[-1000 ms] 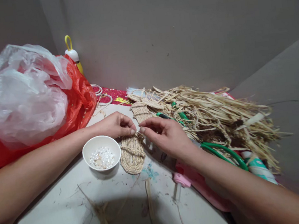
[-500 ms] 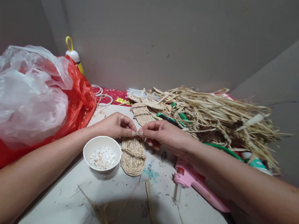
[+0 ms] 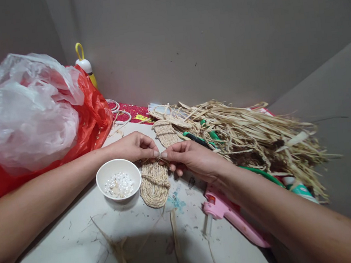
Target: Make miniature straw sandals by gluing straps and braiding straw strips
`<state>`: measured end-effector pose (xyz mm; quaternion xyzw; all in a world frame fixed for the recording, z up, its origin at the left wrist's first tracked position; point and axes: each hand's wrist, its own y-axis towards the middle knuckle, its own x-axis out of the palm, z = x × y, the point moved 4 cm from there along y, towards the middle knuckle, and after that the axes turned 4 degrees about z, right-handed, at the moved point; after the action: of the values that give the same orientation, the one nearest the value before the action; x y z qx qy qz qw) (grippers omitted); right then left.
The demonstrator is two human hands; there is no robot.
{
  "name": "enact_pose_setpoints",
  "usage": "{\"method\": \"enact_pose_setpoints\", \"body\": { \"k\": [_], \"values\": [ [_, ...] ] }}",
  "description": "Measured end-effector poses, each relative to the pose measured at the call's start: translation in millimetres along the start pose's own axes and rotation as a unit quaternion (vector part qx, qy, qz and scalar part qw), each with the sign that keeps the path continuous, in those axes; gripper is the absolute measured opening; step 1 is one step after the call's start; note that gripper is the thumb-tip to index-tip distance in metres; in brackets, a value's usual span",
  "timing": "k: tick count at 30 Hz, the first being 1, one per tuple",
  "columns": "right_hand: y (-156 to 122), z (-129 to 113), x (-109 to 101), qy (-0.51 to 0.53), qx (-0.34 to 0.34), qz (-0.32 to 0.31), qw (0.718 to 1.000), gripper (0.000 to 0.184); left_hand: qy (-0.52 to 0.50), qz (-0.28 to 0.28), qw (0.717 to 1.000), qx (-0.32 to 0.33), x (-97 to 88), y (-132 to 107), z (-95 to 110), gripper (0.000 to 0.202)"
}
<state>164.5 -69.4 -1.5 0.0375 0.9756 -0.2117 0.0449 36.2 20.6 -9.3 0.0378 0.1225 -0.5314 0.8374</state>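
A small braided straw slipper (image 3: pixel 154 189) lies on the white table, with a braided strap across it. At its far end, the fingers of my left hand (image 3: pixel 136 146) are closed in a pinch on the straw edge. My right hand (image 3: pixel 193 157) pinches at the same spot from the right, thumb and forefinger almost touching the left fingertips. Any tiny piece between the fingertips is too small to make out. Just left of the slipper stands a white bowl (image 3: pixel 117 161) holding pearly beads (image 3: pixel 120 185). Another braided straw slipper (image 3: pixel 165 133) lies behind my hands.
A pink glue gun (image 3: pixel 233 220) rests under my right forearm. Dried straw strips (image 3: pixel 251 131) are heaped at the back right, with green-handled scissors (image 3: pixel 197 139) beside them. Red and clear plastic bags (image 3: pixel 31 118) and a yellow-white bottle (image 3: pixel 85 66) stand at the left.
The fingertips have shifted very slightly at the slipper's far end, and my right-hand fingers show a little more below. The slipper and bowl stay in place; the view has moved slightly.
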Motion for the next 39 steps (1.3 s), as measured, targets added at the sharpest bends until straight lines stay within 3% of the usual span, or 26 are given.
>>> {"method": "enact_pose_setpoints", "body": {
  "k": [12, 23, 32, 34, 39],
  "values": [
    [3, 6, 3, 0.020, -0.004, 0.008, 1.000, 0.027, 0.017, -0.010, 1.000, -0.016, 0.2, -1, 0, 0.019],
    [0, 4, 0, 0.023, -0.001, -0.021, 1.000, 0.033, -0.034, -0.009, 0.999, -0.020, 1.2, -1, -2, 0.019],
    [2, 6, 1, 0.002, -0.011, 0.004, 1.000, 0.031, -0.031, -0.013, 0.999, -0.020, 0.6, 0, -4, 0.017],
    [-2, 1, -1, -0.035, -0.037, 0.029, 0.998, 0.031, -0.049, -0.010, 0.999, -0.022, 0.7, -1, -3, 0.017],
    [-29, -18, -14, -0.127, -0.124, 0.157, 0.972, 0.029, -0.055, 0.027, 0.998, -0.013, -5.9, -1, -2, 0.016]
  ]
}}
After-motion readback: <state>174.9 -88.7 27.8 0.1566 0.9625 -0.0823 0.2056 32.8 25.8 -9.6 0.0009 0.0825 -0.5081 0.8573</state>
